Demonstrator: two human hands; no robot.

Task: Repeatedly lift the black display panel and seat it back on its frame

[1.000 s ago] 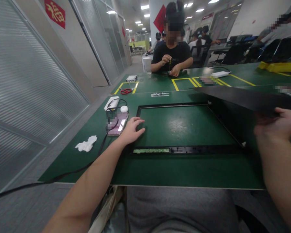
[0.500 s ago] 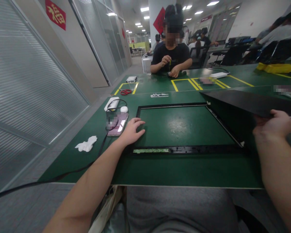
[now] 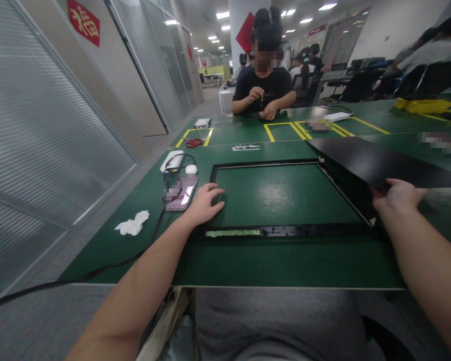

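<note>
A thin black rectangular frame [image 3: 304,230], like a screen bezel, lies flat on the green table. A strip of green circuit board [image 3: 233,233] runs along its near side. My left hand [image 3: 208,201] rests over the frame's left side with its fingers apart, covering part of that side. At the right, my right hand [image 3: 396,195] grips the near edge of a flat black panel [image 3: 391,155], thumb on top and fingers hidden underneath. The panel is tilted, raised above the table, and its far left corner is close to the frame's far right corner.
Left of the frame lie a phone [image 3: 182,193], a white power bank [image 3: 172,161], a white earbud case [image 3: 191,169], a black cable [image 3: 160,220] and a crumpled tissue [image 3: 133,223]. Red-handled scissors [image 3: 194,143] are farther back. Across the table a person [image 3: 263,85] works with a small tool.
My right hand has moved left, toward the frame, bringing the panel's near edge along; more of the panel's top face shows. My left hand has stayed in place.
</note>
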